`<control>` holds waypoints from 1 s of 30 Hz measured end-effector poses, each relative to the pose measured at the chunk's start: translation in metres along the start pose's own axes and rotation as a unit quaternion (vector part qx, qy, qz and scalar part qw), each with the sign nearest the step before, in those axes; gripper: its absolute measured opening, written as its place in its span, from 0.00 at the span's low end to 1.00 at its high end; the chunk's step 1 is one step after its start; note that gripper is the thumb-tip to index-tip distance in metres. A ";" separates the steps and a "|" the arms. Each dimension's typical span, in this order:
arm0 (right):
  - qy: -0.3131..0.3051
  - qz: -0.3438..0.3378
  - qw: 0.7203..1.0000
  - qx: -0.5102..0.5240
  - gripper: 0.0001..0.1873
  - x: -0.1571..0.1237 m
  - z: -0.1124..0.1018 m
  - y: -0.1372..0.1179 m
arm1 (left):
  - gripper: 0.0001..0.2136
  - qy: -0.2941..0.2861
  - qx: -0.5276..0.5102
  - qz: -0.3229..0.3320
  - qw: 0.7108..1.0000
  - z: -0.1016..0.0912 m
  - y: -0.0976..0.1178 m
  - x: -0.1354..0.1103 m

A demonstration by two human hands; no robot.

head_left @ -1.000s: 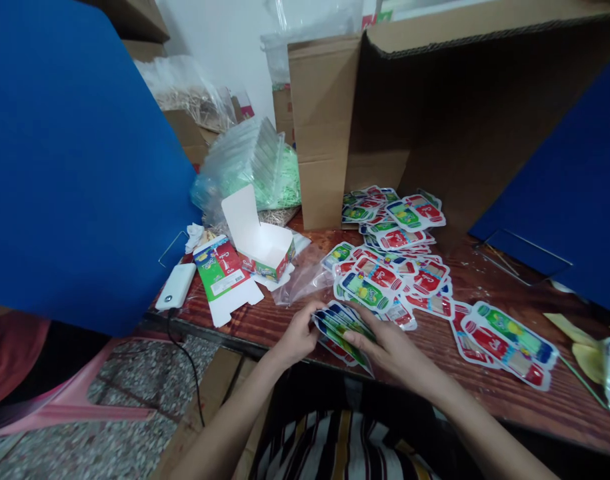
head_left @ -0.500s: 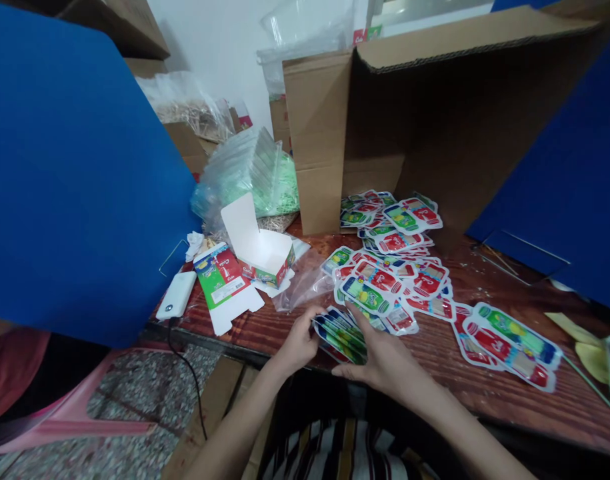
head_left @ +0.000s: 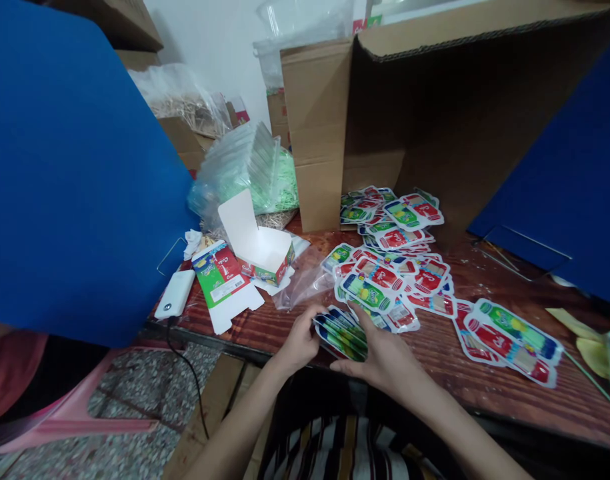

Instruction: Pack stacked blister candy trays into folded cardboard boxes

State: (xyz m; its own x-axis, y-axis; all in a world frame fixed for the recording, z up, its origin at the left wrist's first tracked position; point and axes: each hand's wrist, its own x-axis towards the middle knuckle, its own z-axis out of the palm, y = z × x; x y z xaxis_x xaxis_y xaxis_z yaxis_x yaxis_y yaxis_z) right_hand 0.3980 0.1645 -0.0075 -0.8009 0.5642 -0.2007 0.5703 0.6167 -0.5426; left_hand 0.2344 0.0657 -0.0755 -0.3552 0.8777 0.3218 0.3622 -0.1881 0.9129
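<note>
A stack of bottle-shaped packets (head_left: 342, 335), green and blue on the face I see, is held over the table's front edge between both hands. My left hand (head_left: 301, 339) pinches its left end with thumb and fingers. Around the right end curves my right hand (head_left: 379, 350), its thumb low and its fingers behind the stack. Just beyond lies a heap of loose red and green packets (head_left: 379, 277) printed with cola and lemon pictures. To the right, several more packets (head_left: 515, 340) overlap on the wood.
A large cardboard box (head_left: 317, 133) opens toward me behind the heap. An open small carton (head_left: 267, 257), a flattened carton (head_left: 222, 283) and a white power bank (head_left: 175, 293) with a cable are at left. Blue panels (head_left: 85, 180) flank the table. Clear plastic trays (head_left: 245, 160) stand behind.
The view has shifted slightly. Both hands keep their hold on the packet stack, which has tilted a little so its front face shows more.
</note>
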 end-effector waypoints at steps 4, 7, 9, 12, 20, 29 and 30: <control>-0.009 -0.038 0.990 0.135 0.59 0.002 -0.005 0.015 | 0.14 -0.004 -0.005 -0.005 1.000 -0.001 0.000 0.000; -0.010 -0.065 0.973 0.222 0.46 0.005 -0.007 0.023 | 0.15 -0.002 -0.009 -0.004 1.000 0.000 -0.002 -0.001; -0.011 -0.061 0.970 0.234 0.39 0.006 -0.008 0.024 | 0.14 -0.002 -0.005 -0.003 1.000 0.000 -0.002 0.000; -0.004 -0.063 0.977 0.202 0.37 0.007 -0.008 0.022 | 0.15 -0.005 -0.002 -0.006 1.000 -0.001 -0.001 0.000; -0.022 -0.034 0.998 0.041 0.49 -0.002 -0.011 -0.005 | 0.15 -0.013 0.022 -0.010 1.000 0.000 0.003 -0.001; 0.068 -0.002 0.995 -0.079 0.25 -0.005 0.014 -0.013 | 0.16 -0.001 0.085 0.007 0.996 0.004 0.016 -0.007; 0.075 -0.002 0.994 -0.074 0.24 -0.005 0.015 -0.011 | 0.15 0.003 0.081 0.000 0.997 0.003 0.016 -0.007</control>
State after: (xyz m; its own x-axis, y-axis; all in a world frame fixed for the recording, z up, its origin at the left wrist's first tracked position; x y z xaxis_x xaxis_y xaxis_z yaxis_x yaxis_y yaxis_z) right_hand 0.3935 0.1467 -0.0125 -0.7735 0.6301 -0.0684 0.5963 0.6868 -0.4156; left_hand 0.2456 0.0577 -0.0638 -0.3597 0.8752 0.3236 0.4958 -0.1145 0.8609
